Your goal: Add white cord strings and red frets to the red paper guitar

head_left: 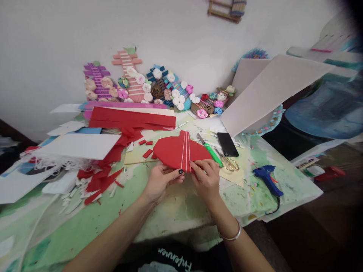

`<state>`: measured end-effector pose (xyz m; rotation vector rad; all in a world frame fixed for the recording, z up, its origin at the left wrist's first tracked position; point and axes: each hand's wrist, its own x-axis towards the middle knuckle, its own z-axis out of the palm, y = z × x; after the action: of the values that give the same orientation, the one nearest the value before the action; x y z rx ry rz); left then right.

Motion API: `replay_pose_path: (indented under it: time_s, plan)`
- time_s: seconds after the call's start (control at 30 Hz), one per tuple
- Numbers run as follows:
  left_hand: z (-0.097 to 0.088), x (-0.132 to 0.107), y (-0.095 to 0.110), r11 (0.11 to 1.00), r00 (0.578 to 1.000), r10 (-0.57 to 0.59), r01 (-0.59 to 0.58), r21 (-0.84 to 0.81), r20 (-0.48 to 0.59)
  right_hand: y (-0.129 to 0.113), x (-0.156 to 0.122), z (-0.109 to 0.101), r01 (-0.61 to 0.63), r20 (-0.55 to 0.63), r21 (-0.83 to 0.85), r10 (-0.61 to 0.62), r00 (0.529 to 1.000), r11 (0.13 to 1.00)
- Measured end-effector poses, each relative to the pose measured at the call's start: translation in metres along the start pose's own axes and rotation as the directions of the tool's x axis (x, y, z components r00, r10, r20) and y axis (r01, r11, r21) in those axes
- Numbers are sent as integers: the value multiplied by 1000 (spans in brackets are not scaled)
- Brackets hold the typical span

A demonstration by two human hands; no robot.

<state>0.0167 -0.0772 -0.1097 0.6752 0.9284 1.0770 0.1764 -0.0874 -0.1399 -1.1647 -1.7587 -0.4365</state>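
The red foam shape (170, 153) lies flat near the front edge of the counter (99, 219), directly before the person, probably so both hands can work its near rim. The left hand (161, 179) pinches that rim, thumb on top, and seems to steady the piece. The right hand (205, 177) pinches the near ends of the thin white strips (185, 151), which run straight along the shape's middle, apparently kept taut and aligned. The scissors (230, 163), a green knife (211, 152) and a phone (227, 144) sit just right of the shape, within easy reach. A blue glue gun (266, 177) lies farther right, and red scraps (99, 177) are strewn to the left.
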Motion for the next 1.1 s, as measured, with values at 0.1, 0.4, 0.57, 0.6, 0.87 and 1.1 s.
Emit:
replay_pose_path:
  time_s: [0.1,0.4,0.57,0.6,0.87,1.1]
  plan:
    - [5,2,6,996,997,75,-75,-48,-11,3,11,-1,29,1,10,-29,1000,1000]
    - [22,16,42,867,865,498,-497,32,-69,3,76,-13,112,-16,139,-111,994,984]
    - [42,17,79,679,677,734,-729,82,-60,-3,122,-30,93,5,258,-97,995,962]
    - [46,17,86,645,645,763,-758,97,-34,-4,132,-32,70,10,279,-76,997,958]
    - [63,30,143,569,610,780,-785,246,141,13,191,-21,-166,109,419,132,985,893]
    - [68,49,177,654,723,666,-684,322,182,27,208,-14,-157,135,349,116,984,924]
